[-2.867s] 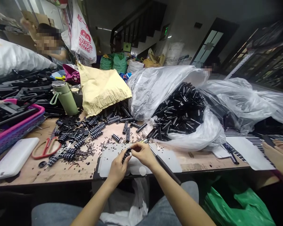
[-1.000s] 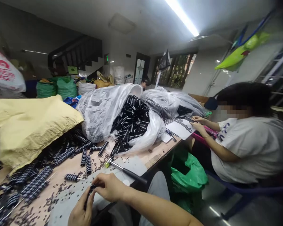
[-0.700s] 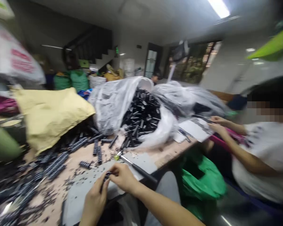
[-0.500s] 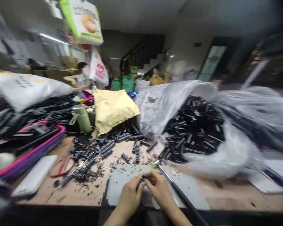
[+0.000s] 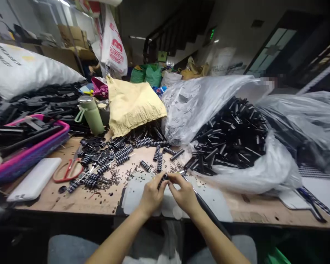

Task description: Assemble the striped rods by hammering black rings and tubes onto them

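My left hand (image 5: 151, 195) is closed around a small black ribbed cylinder (image 5: 162, 179), largely hidden by the fingers. Thumb and fingertips of my right hand (image 5: 184, 193) pinch together at the cylinder's near end. Both hands are above a pale grey mat (image 5: 220, 205) at the table's front edge. Beside the right hand, a long black rod (image 5: 207, 212) with a metal end lies slanting across the mat. Just beyond the hands are upright-looking striped black-and-white ribbed cylinders (image 5: 160, 162) and one on a thin pin (image 5: 145, 165).
Small dark rings (image 5: 118, 176) litter the tabletop around a heap of ribbed cylinders (image 5: 123, 154). To the left lie red-handled scissors (image 5: 68, 171), a white slab-like object (image 5: 34, 179) and a pink-rimmed basket (image 5: 52, 135). A plastic bag (image 5: 181, 117) spills black tubes (image 5: 233, 135) on the right.
The view has tilted down, so my forearms and knees show more. Both hands stay together on the small cylinder. The rod's yellow-green tip is now hidden or out of sight.
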{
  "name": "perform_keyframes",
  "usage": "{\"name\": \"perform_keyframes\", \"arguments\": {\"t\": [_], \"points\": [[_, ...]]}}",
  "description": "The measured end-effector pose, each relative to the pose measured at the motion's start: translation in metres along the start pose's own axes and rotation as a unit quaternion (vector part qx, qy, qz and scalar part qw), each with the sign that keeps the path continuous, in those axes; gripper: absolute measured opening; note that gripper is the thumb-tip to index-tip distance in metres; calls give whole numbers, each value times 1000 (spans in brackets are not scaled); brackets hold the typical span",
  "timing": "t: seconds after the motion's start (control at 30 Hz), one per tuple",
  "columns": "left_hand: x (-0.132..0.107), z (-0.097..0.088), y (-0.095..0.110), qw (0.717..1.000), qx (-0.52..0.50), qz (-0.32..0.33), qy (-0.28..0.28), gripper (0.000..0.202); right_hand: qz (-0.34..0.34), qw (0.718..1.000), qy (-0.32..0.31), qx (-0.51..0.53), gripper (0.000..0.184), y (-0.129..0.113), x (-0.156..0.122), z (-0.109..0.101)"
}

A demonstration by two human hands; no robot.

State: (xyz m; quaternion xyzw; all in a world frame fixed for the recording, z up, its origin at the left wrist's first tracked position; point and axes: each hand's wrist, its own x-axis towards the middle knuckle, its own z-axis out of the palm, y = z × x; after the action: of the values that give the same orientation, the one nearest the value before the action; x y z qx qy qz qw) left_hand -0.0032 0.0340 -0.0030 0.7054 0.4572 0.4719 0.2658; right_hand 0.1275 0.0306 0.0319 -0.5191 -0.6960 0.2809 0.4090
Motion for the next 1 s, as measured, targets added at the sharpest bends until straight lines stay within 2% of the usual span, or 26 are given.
{"name": "perform_keyframes", "arguments": {"t": [0.07, 0.17, 0.23, 0.27, 0.37, 0.53, 0.67, 0.8, 0.87, 1.0], "points": [[2, -2, -1, 1000, 10, -4, -11, 34, 61, 994, -5, 92, 19, 3, 3, 4], [3, -5, -2, 999, 28, -15, -41, 34, 170, 954, -13, 248, 26, 11, 6, 8], [3, -6, -3, 998, 37, -21, -54, 34, 212, 932, -9, 293, 30, 15, 7, 8], [3, -7, -3, 997, 40, -22, -57, 34, 217, 930, -5, 295, 30, 16, 7, 8], [3, -8, -2, 997, 51, -19, -62, 34, 194, 947, 1, 256, 25, 14, 7, 5], [2, -9, -1, 996, 59, -15, -61, 34, 117, 986, -4, 118, 15, 7, 4, 1], [1, -9, 0, 995, 69, -14, -71, 35, 93, 994, -1, 55, 13, 3, -1, -2], [0, -8, 1, 996, 61, -4, -72, 33, 16, 999, -15, -25, 13, 2, -6, -5], [0, -7, 2, 996, 56, 4, -70, 32, 34, 999, -9, 1, 14, 3, -6, -7], [0, -5, 4, 997, 51, 15, -64, 33, 146, 978, 2, 146, 16, 6, -4, -9]]}}
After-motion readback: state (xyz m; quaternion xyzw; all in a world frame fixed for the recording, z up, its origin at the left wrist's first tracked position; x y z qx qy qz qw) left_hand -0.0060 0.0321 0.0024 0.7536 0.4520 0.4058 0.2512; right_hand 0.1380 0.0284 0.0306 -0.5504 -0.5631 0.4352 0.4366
